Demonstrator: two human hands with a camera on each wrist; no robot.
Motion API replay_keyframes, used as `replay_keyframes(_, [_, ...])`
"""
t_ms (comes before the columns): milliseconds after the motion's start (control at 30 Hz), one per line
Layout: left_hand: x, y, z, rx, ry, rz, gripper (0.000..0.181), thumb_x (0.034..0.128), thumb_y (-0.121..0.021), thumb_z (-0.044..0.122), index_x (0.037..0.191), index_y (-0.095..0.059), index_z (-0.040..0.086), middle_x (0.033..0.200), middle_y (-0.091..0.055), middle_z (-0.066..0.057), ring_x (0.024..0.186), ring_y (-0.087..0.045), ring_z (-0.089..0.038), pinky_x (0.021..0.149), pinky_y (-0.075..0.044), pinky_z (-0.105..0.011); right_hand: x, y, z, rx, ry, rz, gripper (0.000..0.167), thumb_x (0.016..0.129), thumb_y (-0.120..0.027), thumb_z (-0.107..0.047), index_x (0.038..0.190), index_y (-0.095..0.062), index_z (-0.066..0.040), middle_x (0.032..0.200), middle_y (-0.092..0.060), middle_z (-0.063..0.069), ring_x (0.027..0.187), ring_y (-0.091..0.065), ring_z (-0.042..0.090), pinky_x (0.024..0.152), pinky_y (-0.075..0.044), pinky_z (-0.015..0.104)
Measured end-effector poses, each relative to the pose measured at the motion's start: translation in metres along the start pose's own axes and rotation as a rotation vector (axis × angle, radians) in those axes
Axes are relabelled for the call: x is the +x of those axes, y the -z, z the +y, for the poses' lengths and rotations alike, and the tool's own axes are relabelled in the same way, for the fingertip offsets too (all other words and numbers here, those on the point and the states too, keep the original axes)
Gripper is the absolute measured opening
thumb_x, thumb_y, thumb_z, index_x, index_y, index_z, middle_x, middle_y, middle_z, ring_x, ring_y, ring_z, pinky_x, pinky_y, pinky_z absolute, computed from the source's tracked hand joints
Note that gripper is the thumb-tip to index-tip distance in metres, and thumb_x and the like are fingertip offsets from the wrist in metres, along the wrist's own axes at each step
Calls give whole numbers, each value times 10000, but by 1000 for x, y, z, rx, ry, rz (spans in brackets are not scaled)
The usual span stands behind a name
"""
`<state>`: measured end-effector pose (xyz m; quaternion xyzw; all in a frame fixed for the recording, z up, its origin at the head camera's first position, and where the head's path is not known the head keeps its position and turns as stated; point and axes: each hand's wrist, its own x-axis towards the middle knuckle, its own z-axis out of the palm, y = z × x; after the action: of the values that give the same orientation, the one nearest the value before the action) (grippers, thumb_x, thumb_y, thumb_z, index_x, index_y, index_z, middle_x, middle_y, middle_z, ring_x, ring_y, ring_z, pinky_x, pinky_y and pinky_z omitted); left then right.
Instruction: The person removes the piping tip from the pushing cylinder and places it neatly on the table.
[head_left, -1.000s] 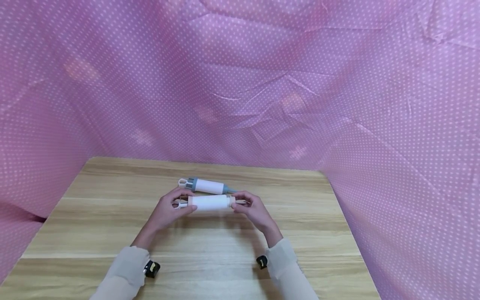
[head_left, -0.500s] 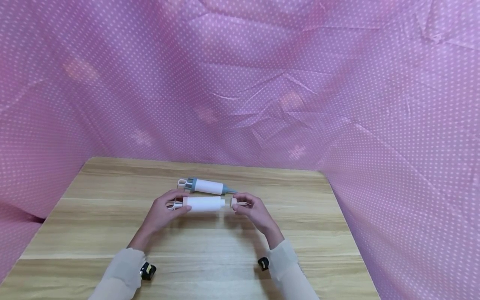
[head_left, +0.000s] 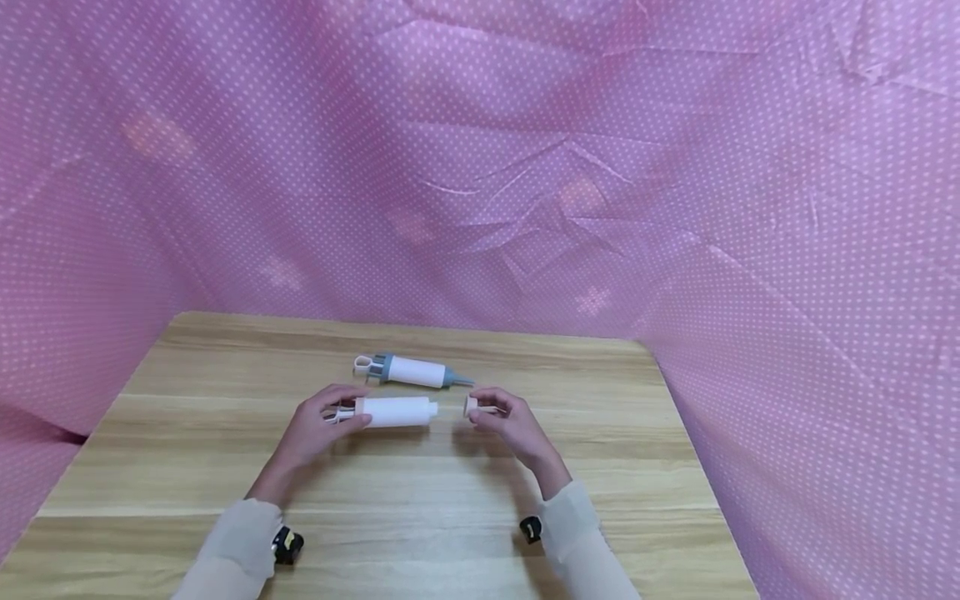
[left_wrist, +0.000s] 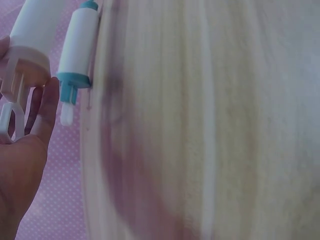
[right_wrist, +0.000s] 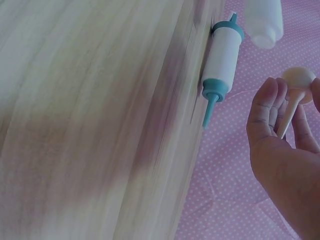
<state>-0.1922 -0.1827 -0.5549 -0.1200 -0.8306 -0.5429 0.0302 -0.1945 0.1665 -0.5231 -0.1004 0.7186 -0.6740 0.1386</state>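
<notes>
My left hand (head_left: 313, 425) grips a white cylindrical tube (head_left: 397, 411) at its pale pink collar, level above the table; a looped white handle (left_wrist: 15, 122) sticks out of that end, among the fingers. The tube's narrow neck is bare and faces right. My right hand (head_left: 517, 427) pinches a small cream nozzle cap (head_left: 470, 406) by its rim, its thin spout lying back toward the palm in the right wrist view (right_wrist: 292, 112). A gap separates cap and neck. Behind them lies a second white tube (head_left: 417, 372) with blue-green ends.
The wooden table (head_left: 420, 517) spreads out in front and to both sides of the hands. Pink dotted cloth (head_left: 480, 167) hangs behind it and at both sides. Small black devices sit at the left wrist (head_left: 288, 546) and right wrist (head_left: 531, 529).
The nozzle cap, which was on the tube's end, has come off it. My left hand has moved left with the tube, widening the gap; my right hand has hardly moved, still pinching the cap.
</notes>
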Motion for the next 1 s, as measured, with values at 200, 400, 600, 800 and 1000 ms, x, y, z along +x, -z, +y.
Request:
replay_keyframes(200, [-3,0,-12,-19,39,12,469,874,-825,250,1269,-675,48,1269,-647,-117,1111,-599,-267,913,-500,-288,0,2,5,6,21,-9,376,950,-691,-33,1292,-587,81,1160,-629,175,994,-652,190,986,-505,578])
replay_keyframes(400, [-5,-1,-21,-19,55,34,439,866,-831,223,1247,-687,57,1209,-665,-115,1066,-594,-223,890,-483,-281,-2,3,4,-32,-10,-18,382,939,-727,-99,1284,-620,26,1151,-663,101,989,-658,191,946,-545,472])
replay_keyframes(600, [-5,0,-31,6,80,38,461,855,-843,241,1245,-686,51,1170,-672,-128,1031,-591,-213,866,-484,-272,-2,3,3,-35,-12,-19,385,931,-734,-98,1278,-624,28,1145,-673,90,985,-663,194,935,-548,429])
replay_keyframes(800, [-2,2,-40,27,133,10,523,843,-847,347,1264,-673,90,1218,-658,-130,1065,-595,-269,894,-492,-358,1,1,3,-31,-4,-17,379,918,-743,-80,1262,-633,33,1132,-678,74,964,-665,181,868,-553,315])
replay_keyframes(1000, [0,3,-47,32,164,-5,523,841,-844,370,1250,-675,90,1221,-651,-143,1075,-590,-289,900,-486,-414,3,-1,5,-18,-6,-31,376,928,-729,-65,1263,-618,62,1142,-671,138,956,-669,174,858,-559,311])
